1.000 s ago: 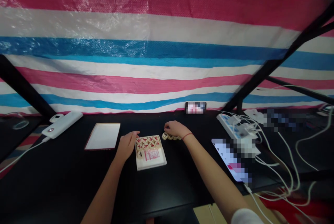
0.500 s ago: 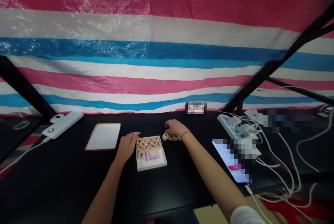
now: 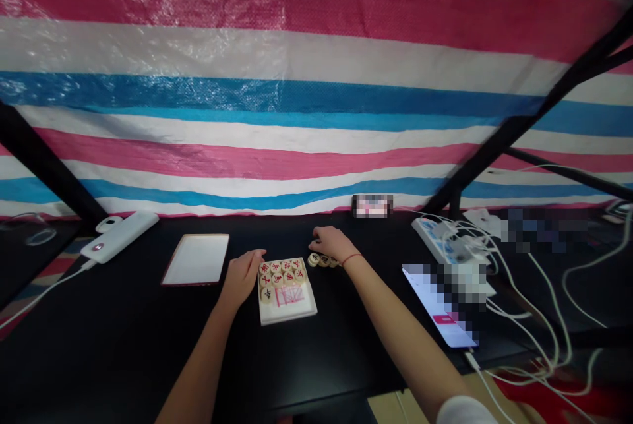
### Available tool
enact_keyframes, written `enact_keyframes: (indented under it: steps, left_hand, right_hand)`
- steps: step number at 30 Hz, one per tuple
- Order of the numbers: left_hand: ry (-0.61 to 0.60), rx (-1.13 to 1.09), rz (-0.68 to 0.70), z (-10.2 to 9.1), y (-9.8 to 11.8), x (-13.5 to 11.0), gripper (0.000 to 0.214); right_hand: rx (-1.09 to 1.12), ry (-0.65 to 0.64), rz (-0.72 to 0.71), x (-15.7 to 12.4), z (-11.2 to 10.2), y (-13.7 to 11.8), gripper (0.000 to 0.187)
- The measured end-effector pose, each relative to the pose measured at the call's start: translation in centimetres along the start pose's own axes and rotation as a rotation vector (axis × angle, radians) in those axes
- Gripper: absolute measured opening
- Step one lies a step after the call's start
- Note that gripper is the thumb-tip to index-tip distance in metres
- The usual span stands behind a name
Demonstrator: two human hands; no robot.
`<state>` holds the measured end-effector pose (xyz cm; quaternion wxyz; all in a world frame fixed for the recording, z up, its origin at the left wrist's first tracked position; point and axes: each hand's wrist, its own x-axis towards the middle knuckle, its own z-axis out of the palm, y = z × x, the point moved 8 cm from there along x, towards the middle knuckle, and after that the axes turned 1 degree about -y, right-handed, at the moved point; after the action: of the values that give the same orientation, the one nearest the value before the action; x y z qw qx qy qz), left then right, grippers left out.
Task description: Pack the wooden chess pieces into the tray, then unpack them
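While the right hand (image 3: 331, 242) is curled over the loose xiangqi pieces (image 3: 324, 260), its fingertips are partly hidden; can't tell if they're closed on one. Those loose pieces sit in a short row on the black table (image 3: 341, 358), right of the box tray (image 3: 287, 314). Left hand (image 3: 242, 272) is at the tray's left edge, fingers extended; can't confirm a grip there either. Tray contents: two rows of four red-marked pieces (image 3: 277, 278) at the far end, plus one black-marked piece (image 3: 267, 294) nearer, left side, beside a pink pattern (image 3: 289, 295). Box lid (image 3: 198, 259) lies left of the left hand, pale inside up. Farther right: lit tablet or phone (image 3: 435, 308), power strip (image 3: 435, 239). Striped tarp (image 3: 297, 97) behind.
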<state>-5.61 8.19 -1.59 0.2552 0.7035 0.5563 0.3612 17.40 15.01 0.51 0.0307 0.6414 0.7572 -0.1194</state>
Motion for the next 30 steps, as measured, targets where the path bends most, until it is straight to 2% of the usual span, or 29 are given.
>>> enact_keyframes:
  steps: [5,10,12,14,17,19,26,30]
  left_hand:
    - [0.014,0.007,0.023,0.1,-0.2,0.0,0.041]
    - [0.19,0.124,0.225,-1.4,2.1,-0.8,0.031]
    - [0.204,0.163,0.307,-1.5,3.5,-1.5,0.034]
    - [0.148,0.169,0.364,-1.1,4.5,-2.1,0.039]
    - [0.064,0.149,0.404,-0.2,5.3,-2.7,0.039]
    - [0.062,0.124,0.399,0.0,5.4,-2.9,0.034]
    - [0.053,0.067,0.344,0.0,5.3,-2.8,0.023]
    - [0.112,0.052,0.333,-0.7,5.3,-2.7,0.021]
  right_hand:
    - [0.001,0.012,0.004,-0.3,-0.2,-0.1,0.018]
    - [0.083,0.125,-0.042,-1.6,-1.8,-2.0,0.025]
    - [0.21,0.182,-0.111,-3.0,-2.2,-3.6,0.028]
    - [0.447,0.23,-0.205,-4.5,-2.2,-5.5,0.026]
    - [0.723,0.219,-0.287,-6.3,-1.0,-7.5,0.022]
    - [0.82,0.218,-0.281,-6.9,0.0,-8.1,0.022]
    - [0.96,0.263,-0.242,-7.2,1.8,-7.9,0.027]
    - [1.022,0.459,-0.155,-7.4,1.9,-5.6,0.031]
